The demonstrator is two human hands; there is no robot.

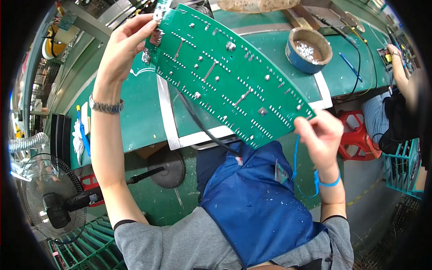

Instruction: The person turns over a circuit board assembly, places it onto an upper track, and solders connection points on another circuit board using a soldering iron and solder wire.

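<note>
Circuit board (227, 83) aslant between both hands (122, 47) (321, 135), one at each end.

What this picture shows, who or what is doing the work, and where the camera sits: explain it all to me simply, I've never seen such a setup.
There is no machine arm here: the hands are a person's own. The one picture comes from a wide fisheye camera worn on the person's head, looking down, so straight edges bend near the rim.

The left hand grips the upper-left end of a green circuit board, and the right hand pinches its lower-right corner. Silver dots cover the side facing us.

Behind it is a green table bearing a round blue pot with whitish bits inside and a thin blue stick. At far right, another person's hand shows.
</note>
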